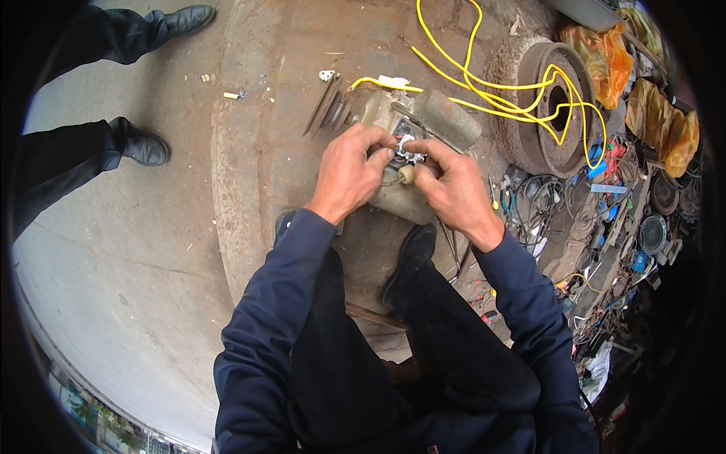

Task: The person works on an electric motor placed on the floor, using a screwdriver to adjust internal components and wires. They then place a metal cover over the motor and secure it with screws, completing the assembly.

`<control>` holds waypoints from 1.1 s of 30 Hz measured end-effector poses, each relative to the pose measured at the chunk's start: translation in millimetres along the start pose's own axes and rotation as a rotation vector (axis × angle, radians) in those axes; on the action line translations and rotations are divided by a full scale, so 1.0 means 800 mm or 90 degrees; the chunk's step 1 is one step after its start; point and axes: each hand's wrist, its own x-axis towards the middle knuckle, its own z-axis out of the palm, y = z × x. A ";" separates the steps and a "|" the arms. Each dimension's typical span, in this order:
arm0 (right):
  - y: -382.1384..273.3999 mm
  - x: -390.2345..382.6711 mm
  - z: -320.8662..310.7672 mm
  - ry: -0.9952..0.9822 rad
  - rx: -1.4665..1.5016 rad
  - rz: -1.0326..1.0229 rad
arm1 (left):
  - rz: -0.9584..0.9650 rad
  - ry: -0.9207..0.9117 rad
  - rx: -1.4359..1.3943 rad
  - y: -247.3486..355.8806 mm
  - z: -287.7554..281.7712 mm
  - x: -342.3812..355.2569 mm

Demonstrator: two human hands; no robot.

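Note:
An electric motor (401, 198) with a grey-green casing lies on the ground between my feet. A grooved pulley (327, 107) sticks out at its left. My left hand (349, 172) is closed, thumb and index finger pinched at the motor's opened wiring compartment. My right hand (458, 189) bends in from the other side, its fingers curled close to the left fingertips. Between them shows a crumpled white piece (409, 148) among short wires. Whatever the fingertips grip is too small to make out. A beige round knob (406, 175) sits just below, beside my right thumb.
A yellow cable (484, 97) loops from the motor over a rusty wheel drum (529, 106). Orange plastic bags (605, 64) lie beyond it. Tools, wires and scrap (597, 219) crowd the right side. Another person's shoes (144, 144) stand at the left.

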 end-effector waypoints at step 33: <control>-0.017 -0.025 -0.008 -0.132 0.893 0.328 | -0.075 0.106 -0.013 0.014 0.023 -0.016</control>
